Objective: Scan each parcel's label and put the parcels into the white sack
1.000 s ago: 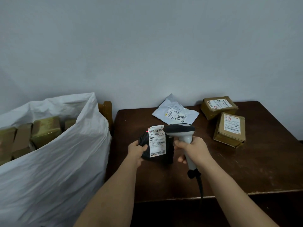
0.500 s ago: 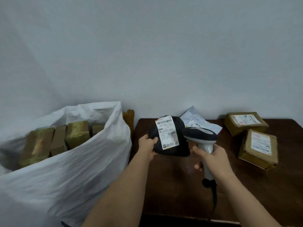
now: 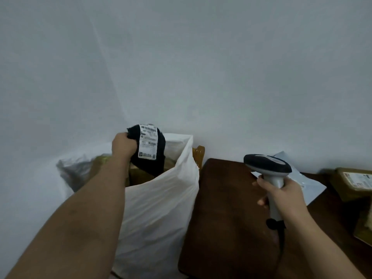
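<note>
My left hand [image 3: 122, 144] grips a black soft parcel [image 3: 156, 158] with a white label by its left edge and holds it above the open mouth of the white sack [image 3: 159, 206]. Brown boxes [image 3: 138, 175] lie inside the sack below it. My right hand [image 3: 281, 198] holds the grey and black barcode scanner [image 3: 267, 164] by its handle over the dark wooden table [image 3: 225, 214], its head pointing left. A white poly mailer [image 3: 310, 188] lies on the table behind the scanner, and brown boxes with labels [image 3: 354, 181] sit at the right edge.
A pale wall fills the upper view. A wooden chair back [image 3: 198, 155] stands between the sack and the table. The scanner's black cable [image 3: 280, 244] hangs down over the table front. Another brown box [image 3: 364, 226] is cut off at the far right.
My left hand has carried the black parcel up and left from the table to above the sack. My head has turned left. The scanner hand has stayed over the table.
</note>
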